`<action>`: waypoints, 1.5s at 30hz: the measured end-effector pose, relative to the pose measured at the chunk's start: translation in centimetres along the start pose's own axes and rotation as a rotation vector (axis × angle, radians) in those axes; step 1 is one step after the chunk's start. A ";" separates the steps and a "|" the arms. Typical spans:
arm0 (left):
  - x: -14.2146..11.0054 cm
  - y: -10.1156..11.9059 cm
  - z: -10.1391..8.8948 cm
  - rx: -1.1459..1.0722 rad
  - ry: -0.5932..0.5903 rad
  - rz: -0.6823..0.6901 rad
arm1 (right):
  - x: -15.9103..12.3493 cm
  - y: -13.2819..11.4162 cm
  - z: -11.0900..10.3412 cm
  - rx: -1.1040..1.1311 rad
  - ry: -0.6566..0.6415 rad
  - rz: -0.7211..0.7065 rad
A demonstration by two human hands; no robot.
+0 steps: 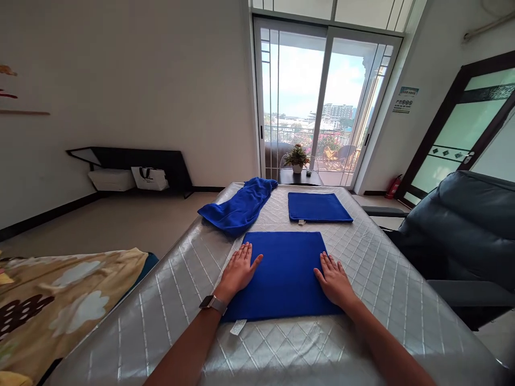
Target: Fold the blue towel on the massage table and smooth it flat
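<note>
A neatly folded royal-blue towel (281, 273) lies flat on a quilted silver mattress (281, 343), with a white care tag (238, 327) poking out at its near edge. My left hand (238, 271) rests palm down on the towel's left side, fingers spread. My right hand (335, 280) presses on its right side in the same way. A second folded blue towel (318, 207) lies farther along the mattress. To the left of that one sits a crumpled, unfolded blue towel (237, 206). A smartwatch (212, 304) circles my left wrist.
A floral quilt (60, 305) covers a surface at the left, and a dark leather sofa (458, 236) stands at the right. Beyond the mattress are a small table with a potted plant (296, 158), a glass balcony door (325, 102), and a red fire extinguisher (393, 187).
</note>
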State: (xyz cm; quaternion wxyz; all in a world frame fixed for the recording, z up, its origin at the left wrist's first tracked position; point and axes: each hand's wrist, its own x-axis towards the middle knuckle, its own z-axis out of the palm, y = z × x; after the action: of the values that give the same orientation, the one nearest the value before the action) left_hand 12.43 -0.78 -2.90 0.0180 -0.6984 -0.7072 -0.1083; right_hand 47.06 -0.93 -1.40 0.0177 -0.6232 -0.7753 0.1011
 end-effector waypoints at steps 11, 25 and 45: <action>-1.0 13.3 -2.1 -0.072 -0.004 0.421 | -0.4 -0.2 -0.5 0.073 0.011 -0.014; -1.0 17.3 1.0 -0.159 -0.020 0.399 | -0.4 0.0 -0.3 -0.004 0.009 -0.029; -7.6 -1.5 0.4 -0.069 0.071 0.158 | -0.3 0.1 0.0 0.002 0.024 -0.007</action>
State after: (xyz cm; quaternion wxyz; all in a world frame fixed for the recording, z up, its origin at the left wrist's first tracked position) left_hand 11.21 -8.17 -4.84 0.0273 -0.7479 -0.6447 -0.1556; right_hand 47.19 -1.21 -1.42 0.0281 -0.6217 -0.7770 0.0943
